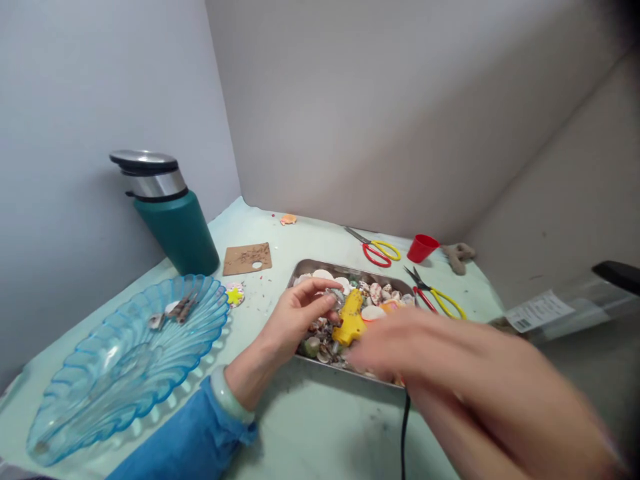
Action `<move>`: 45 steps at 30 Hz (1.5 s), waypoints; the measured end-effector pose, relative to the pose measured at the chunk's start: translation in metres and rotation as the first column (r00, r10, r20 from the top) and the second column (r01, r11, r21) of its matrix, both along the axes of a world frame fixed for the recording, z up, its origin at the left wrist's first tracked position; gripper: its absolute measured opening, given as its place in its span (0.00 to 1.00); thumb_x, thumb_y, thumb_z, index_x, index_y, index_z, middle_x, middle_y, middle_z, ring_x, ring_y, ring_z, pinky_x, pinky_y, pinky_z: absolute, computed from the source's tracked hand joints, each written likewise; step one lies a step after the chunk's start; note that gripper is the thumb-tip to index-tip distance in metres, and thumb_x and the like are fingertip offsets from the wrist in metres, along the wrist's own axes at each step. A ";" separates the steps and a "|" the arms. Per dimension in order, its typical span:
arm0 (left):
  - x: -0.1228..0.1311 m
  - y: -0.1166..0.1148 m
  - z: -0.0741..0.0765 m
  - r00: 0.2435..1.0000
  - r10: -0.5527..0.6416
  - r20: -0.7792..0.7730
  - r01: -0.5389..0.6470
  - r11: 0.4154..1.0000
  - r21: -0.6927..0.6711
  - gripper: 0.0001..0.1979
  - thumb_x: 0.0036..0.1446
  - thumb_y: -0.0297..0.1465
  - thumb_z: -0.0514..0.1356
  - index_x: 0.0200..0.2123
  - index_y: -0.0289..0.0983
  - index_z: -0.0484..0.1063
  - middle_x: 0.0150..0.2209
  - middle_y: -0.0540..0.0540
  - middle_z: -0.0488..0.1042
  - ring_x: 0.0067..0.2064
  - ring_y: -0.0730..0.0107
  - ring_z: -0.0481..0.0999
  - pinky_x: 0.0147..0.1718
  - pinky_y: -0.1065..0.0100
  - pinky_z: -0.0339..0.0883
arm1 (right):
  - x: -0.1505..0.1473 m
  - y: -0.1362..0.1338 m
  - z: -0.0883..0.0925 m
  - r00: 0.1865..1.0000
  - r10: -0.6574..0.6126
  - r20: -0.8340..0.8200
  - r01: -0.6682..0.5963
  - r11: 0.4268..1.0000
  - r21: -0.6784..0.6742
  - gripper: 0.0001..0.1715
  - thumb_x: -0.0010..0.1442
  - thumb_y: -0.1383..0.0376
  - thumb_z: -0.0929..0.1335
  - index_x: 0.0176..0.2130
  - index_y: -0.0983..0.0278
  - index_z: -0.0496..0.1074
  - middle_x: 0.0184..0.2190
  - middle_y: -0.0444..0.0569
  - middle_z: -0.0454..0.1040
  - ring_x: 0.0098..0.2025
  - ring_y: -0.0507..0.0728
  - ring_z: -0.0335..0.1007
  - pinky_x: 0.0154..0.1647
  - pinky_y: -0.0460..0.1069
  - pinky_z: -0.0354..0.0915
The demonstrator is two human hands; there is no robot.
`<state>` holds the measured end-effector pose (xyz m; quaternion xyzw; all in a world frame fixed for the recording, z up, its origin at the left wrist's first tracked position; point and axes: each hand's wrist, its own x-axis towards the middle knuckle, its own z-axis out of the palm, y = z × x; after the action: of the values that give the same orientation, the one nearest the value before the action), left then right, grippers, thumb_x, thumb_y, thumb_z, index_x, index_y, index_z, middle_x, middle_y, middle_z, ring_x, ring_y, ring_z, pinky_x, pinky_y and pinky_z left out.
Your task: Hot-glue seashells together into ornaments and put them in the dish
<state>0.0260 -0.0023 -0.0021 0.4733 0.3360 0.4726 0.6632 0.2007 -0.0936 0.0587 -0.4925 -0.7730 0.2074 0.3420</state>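
My left hand (305, 305), in a blue sleeve with a pale cuff, is above the left part of a metal tray (345, 375) of seashells. Its thumb and fingers are pinched round a small, greyish, shiny piece (334, 297) whose kind is unclear. Beside those fingertips, a yellow glue gun (351, 319) lies over the shells. My right hand (415, 343) is smeared by motion over the tray's right front, next to the glue gun. Whether its fingers hold anything cannot be seen. It hides part of the shells and the tray's right side.
A blue scalloped dish (120, 363) with a few shells stands left, near a green bottle (180, 230) and a cardboard piece (247, 259). Behind the tray lie two pairs of scissors (381, 252) and a red cup (423, 248). A black cord (404, 433) runs down in front.
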 end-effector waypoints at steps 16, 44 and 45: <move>0.000 -0.003 0.000 0.959 -0.067 0.275 0.080 0.996 -0.035 0.10 0.49 0.30 0.67 0.35 0.36 0.73 0.38 0.47 0.73 0.34 0.75 0.71 0.33 0.73 0.65 | -0.020 0.050 -0.006 0.967 -0.089 0.239 0.061 0.991 0.122 0.13 0.61 0.67 0.67 0.47 0.59 0.68 0.41 0.48 0.68 0.37 0.55 0.68 0.31 0.48 0.64; 0.000 -0.004 0.000 0.988 -0.049 0.147 0.045 0.998 0.032 0.12 0.47 0.34 0.67 0.35 0.36 0.74 0.37 0.47 0.74 0.35 0.71 0.73 0.33 0.71 0.67 | -0.016 0.051 -0.008 0.925 -0.111 0.362 0.089 0.993 0.078 0.06 0.60 0.65 0.66 0.40 0.61 0.70 0.32 0.46 0.75 0.31 0.55 0.70 0.30 0.48 0.61; 0.001 -0.004 0.001 0.988 -0.050 0.145 0.047 0.999 0.027 0.12 0.47 0.34 0.67 0.35 0.36 0.74 0.37 0.47 0.74 0.34 0.72 0.73 0.33 0.71 0.68 | -0.016 0.051 -0.009 0.924 -0.113 0.366 0.093 0.993 0.074 0.07 0.60 0.65 0.66 0.41 0.61 0.70 0.33 0.46 0.75 0.32 0.56 0.70 0.30 0.48 0.61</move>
<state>0.0267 -0.0065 -0.0015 0.4532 0.2694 0.4936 0.6916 0.1848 -0.0421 0.0502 -0.5530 -0.8020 0.0712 0.2143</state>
